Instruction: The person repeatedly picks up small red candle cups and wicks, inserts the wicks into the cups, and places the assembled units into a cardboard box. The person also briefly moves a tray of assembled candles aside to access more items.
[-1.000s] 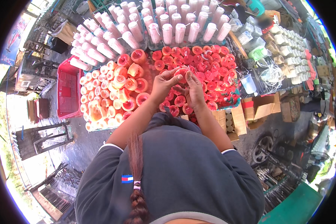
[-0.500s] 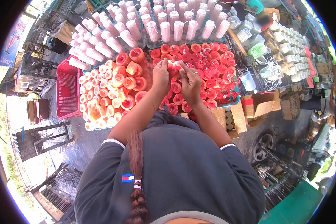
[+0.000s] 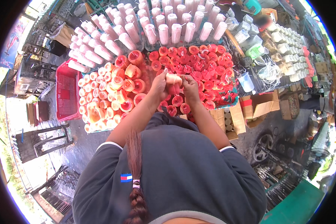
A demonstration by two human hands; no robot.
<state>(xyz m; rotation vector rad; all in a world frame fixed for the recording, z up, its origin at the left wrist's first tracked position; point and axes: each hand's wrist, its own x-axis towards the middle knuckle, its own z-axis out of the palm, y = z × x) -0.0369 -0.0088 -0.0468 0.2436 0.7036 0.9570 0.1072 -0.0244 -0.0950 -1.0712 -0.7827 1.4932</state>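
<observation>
Hands meet over the middle of the work table, both forearms reaching far from the dark grey long-sleeved top (image 3: 183, 175) at the near edge and bending inward so the wrists almost converge. The left hand (image 3: 161, 83) is curled, its fingers wrapped on the left side of a small pale peach cylindrical wax candle (image 3: 173, 79), held just above the table. The right hand (image 3: 190, 86) closes on the same candle from the right, fingers pinching its lower red part (the exact fingertip contact is too small to make out). Both hands thus grasp the one candle between them, lifted clear of the pieces below.

Under and around the hands lies a crowd of red round wax cups (image 3: 201, 63), spreading to the right and far side. To the left sit paler orange and cream round candles (image 3: 104, 97), packed close together. Farther left stands a red plastic mesh basket (image 3: 67, 93). Along the far edge stand rows of tall white cylindrical candles with wicks (image 3: 164, 31). On the right, near the red cups, brown cardboard boxes (image 3: 257, 108) lie open.
</observation>
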